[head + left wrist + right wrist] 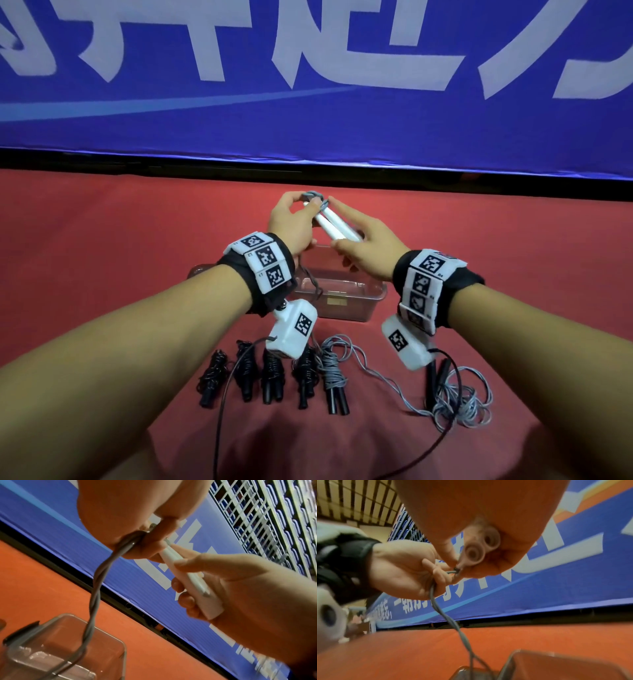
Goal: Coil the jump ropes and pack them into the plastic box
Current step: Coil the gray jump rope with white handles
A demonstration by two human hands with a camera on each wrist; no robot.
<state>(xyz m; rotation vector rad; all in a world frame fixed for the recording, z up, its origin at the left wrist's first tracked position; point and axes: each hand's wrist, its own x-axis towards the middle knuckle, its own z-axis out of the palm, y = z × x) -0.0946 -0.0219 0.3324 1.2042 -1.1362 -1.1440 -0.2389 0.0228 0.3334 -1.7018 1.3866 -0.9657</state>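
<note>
Holding a pair of white handles (334, 224) side by side above the clear plastic box (342, 301), right hand (368, 251) wrapping its fingers (186, 601) around the lower end of the pair. Left hand (294, 222) pinching the grey cord (96, 588) right where it leaves the handle tips, fingers curled tight on it. Cord hanging down from that pinch as two twisted strands, trailing into the box below.

Probably handling light: handles rigid and smooth, so likely to slide against each other unless squeezed together as one bundle; cord thin, limp and springy, prone to untwisting and tangling when released. Best taking hold of the handles mid-length and guiding the cord close to the wrap point, keeping slight tension.

Lying nearer on the red worktop (102, 274): four coiled black ropes (260, 377) in a row, one coiled grey rope (334, 380) beside them, and a loose grey rope (459, 397) sprawling to the right, none yet packed.
</note>
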